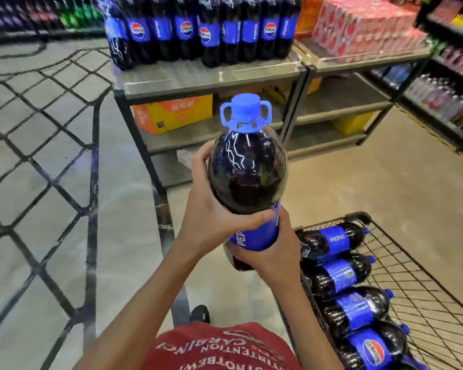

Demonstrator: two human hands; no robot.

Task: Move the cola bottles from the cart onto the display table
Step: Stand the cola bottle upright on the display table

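Left grip (211, 209) and right grip (267, 252) both clasp one cola bottle (247, 177), its long axis pointing cap-first at the bench (198, 77); left grip nearer it.

Person's in a red T-shirt (219, 348) with white lettering on it, forearms bare, left hand (214, 209) and right hand (271, 253) bare too, plus one black shoe (199, 313).

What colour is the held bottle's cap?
The cap is blue; head view shows it best.
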